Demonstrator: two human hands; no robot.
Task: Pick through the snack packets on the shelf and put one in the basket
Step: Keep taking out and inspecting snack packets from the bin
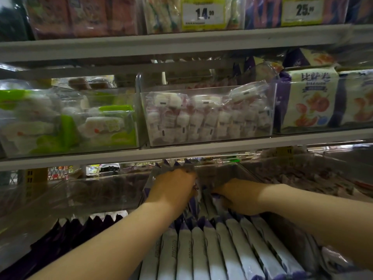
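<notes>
A row of white and purple snack packets (214,251) stands on edge in a clear bin on the lowest shelf. My left hand (173,186) grips a bunch of the rear packets (171,165) and holds them tilted back. To its right, my right hand (240,196) reaches into the gap among the packets, its fingers curled down between them and hidden from view. No basket is in view.
The shelf edge (181,152) runs just above my hands. On it stand clear bins: green-and-white packets (66,122) at left, small white and pink sweets (207,116) in the middle, purple and white bags (310,100) at right. Dark purple packets (80,225) fill the lower left bin.
</notes>
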